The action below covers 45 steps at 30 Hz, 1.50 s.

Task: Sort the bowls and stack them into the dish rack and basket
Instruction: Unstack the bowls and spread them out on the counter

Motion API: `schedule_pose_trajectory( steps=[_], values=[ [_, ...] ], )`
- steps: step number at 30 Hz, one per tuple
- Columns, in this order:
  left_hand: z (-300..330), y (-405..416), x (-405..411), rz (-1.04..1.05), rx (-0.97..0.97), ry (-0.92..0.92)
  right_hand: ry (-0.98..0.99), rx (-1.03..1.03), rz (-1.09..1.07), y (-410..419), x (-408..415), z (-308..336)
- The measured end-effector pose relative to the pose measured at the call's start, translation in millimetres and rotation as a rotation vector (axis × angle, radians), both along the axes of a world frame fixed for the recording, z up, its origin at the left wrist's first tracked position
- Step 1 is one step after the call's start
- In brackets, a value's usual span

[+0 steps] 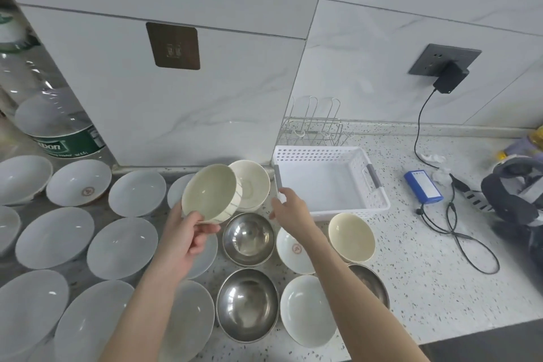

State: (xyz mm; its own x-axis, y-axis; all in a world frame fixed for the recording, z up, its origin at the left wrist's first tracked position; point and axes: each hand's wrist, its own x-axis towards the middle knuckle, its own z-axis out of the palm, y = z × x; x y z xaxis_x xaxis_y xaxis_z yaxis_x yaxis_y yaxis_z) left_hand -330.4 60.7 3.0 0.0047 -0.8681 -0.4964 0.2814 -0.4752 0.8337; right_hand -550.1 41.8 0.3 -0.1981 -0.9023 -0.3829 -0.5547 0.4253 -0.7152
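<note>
Arms: 2 bare forearms come in from the bottom edge, cut off there.
Left hand (188,232): fingers and thumb pinch the rim of a cream bowl (210,192), lifted and tipped above the counter.
Right hand (289,204): at the near left corner of the white basket (330,182); its fingertips are hidden, so I cannot tell if it grips.
Basket: sits on the speckled counter (426,273), nothing in it.
Dish rack (316,125): thin wire, behind the basket by the wall, hard to make out.
Steel bowls (248,238): 2 show whole, a 3rd hides under the right arm.
White bowls (122,247): many on the left, some cut off by the edge.
Second cream bowl (351,236): right of the right arm.
</note>
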Motion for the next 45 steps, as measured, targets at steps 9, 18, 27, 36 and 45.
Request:
schedule_pose_trajectory(
  steps=[9,18,27,36,45],
  values=[
    [5.6,20.2,44.9,0.046,0.108,0.152,0.085,0.065,-0.1,-36.8,39.2,-21.0],
    [-5.2,36.1,61.8,0.016,0.147,0.145,0.041,-0.013,-0.184,-39.2,43.3,-22.9],
    [2.4,39.4,56.6,0.008,0.135,0.151,-0.354,0.025,-0.367,-33.3,46.0,-4.2],
    [17.6,51.5,18.9,-0.015,0.06,0.121,-0.871,-0.079,-0.599,5.4,-14.2,34.9],
    [19.2,71.3,-87.1,-0.046,0.022,0.156,-0.832,-0.205,-0.783,82.6,-149.3,32.0]
  ],
)
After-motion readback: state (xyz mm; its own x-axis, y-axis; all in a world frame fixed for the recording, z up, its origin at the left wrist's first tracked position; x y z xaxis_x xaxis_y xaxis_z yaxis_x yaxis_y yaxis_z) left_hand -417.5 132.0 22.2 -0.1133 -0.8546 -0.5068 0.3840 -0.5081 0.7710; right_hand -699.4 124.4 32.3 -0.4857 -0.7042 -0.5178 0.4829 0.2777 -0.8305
